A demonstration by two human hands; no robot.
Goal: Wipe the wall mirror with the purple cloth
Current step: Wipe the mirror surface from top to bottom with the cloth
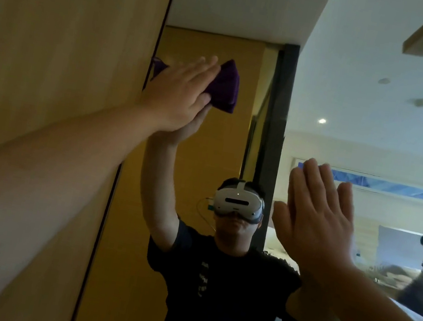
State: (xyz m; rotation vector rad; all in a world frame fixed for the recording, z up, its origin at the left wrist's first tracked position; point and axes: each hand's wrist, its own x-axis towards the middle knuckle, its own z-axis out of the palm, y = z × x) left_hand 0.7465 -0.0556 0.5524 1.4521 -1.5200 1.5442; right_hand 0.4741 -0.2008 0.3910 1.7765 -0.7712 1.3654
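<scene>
My left hand (179,95) presses the bunched purple cloth (226,86) flat-fingered against the tall wall mirror (236,142), near its upper left edge; unwiped glass spreads rightward; my right hand (315,224), open and empty, braces there.

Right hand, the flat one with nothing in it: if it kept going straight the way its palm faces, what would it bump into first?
Most likely the wall mirror. The right hand faces the glass, fingers straight; whether it touches already is unclear.
</scene>
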